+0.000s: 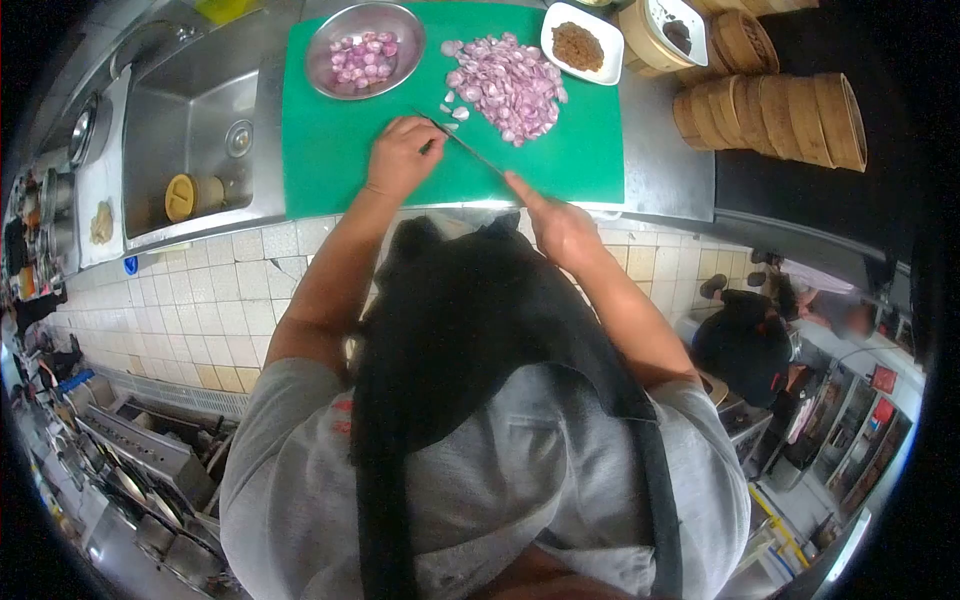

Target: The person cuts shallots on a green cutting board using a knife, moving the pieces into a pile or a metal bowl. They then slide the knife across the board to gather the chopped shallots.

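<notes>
My right hand (565,232) grips a knife (478,156) by its handle, the blade slanting up and left over the green cutting board (335,165). Close to the knife tip, my left hand (402,160) rests on the board with its fingers curled in. Whatever lies under those fingers is hidden. Just beyond the blade are a few loose shallot slices (459,113). A large heap of sliced shallots (508,88) spreads behind them. At the board's back left stands a steel bowl (318,62) with peeled whole shallots (362,60) in it.
A white dish (610,72) of brown crumbly food sits at the board's back right corner. Stacked bamboo steamers (770,118) stand farther right. To the left is a steel sink (190,110) holding a yellow-lidded container (182,198). Another person (742,345) is behind me on the right.
</notes>
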`<act>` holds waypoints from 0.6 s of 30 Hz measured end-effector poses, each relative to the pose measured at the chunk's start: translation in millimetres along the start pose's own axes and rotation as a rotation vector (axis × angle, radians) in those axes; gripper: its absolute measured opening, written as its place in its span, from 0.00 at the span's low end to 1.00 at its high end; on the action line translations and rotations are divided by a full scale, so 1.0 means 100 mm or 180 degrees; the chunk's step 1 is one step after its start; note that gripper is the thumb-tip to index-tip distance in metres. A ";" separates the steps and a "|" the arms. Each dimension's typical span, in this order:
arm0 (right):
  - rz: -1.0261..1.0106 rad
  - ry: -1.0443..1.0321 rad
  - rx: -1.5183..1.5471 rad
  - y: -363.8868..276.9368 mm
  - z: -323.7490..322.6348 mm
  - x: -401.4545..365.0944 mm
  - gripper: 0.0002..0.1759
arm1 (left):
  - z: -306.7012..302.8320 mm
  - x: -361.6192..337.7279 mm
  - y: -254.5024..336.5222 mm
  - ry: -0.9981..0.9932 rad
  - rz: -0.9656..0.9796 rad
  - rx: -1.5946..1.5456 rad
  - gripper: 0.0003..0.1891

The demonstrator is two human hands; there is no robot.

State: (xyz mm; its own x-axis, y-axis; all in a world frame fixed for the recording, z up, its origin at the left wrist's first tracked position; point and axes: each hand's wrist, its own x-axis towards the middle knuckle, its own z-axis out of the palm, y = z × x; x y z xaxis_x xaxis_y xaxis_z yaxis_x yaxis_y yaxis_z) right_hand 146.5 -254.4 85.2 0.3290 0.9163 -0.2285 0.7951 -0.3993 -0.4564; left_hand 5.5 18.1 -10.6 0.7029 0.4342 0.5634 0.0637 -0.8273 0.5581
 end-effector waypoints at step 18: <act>0.0056 0.0049 0.0017 -0.09 -0.18 -0.03 0.42 | -0.01 -0.03 0.01 0.0063 0.0055 0.0073 0.05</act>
State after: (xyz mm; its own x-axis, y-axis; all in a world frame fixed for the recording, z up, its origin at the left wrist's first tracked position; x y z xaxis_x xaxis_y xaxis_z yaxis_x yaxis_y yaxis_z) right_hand 147.7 -253.3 105.1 0.3509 0.9094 -0.2234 0.7864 -0.4157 -0.4569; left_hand 3.0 16.5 -11.1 0.6899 0.4267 0.5849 0.0681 -0.8425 0.5343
